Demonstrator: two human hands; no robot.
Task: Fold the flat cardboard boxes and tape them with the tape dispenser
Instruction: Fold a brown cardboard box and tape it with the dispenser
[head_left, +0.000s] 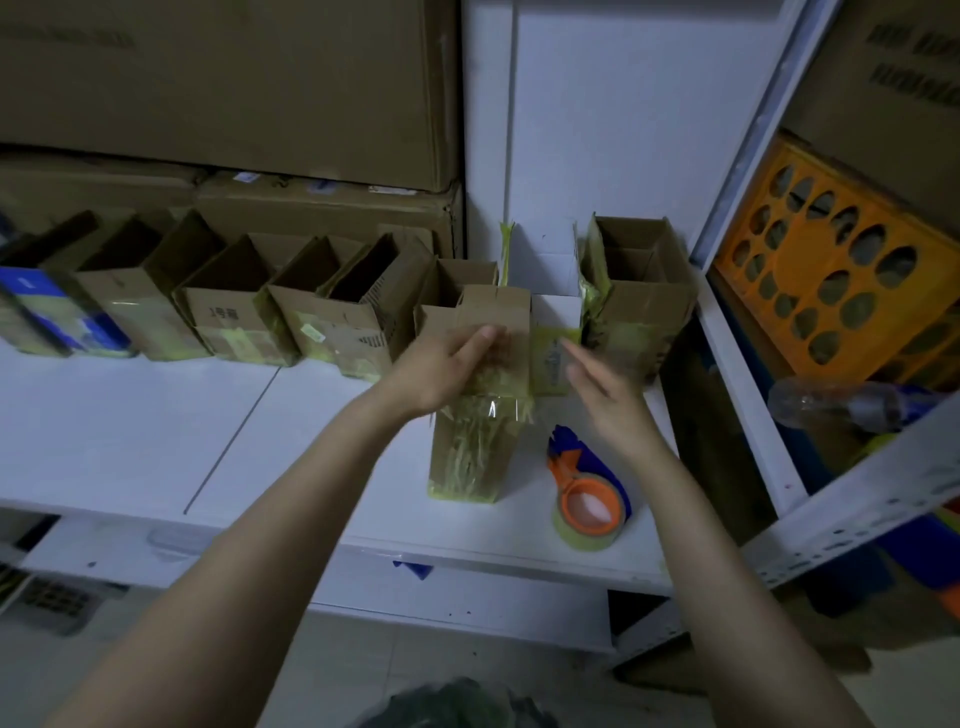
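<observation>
Our left hand (441, 364) is flat on the cardboard box (480, 415), fingers straight and laid over its upper left face, pressing rather than gripping. Our right hand (597, 384) is open too, fingers straight and blurred, just right of the box. We can't tell whether the fingertips touch the yellowish panel at that side.

Key relation: the box sits between the hands, under the left one and just inboard of the right. Its long axis runs straight away from us. The end with old yellow tape points back toward our wrists, and the end with loose flaps points out past the fingertips. The left hand is nearer and already on it; the right has to cross a small gap.

The tape dispenser (587, 488) lies on the white shelf (156, 415) below the right wrist, nearer us than the box and just beside its taped end. Its roll end is toward us and its blue body points away, roughly parallel to the box. The right hand is clearly the closer one for it.

Our guess is that the far flaps get closed next, left hand steadying. Risk: the box pivots under the flat palm, since nothing pinches it.

Folded boxes (234, 312) stand in a row beyond and left of the left hand.
</observation>
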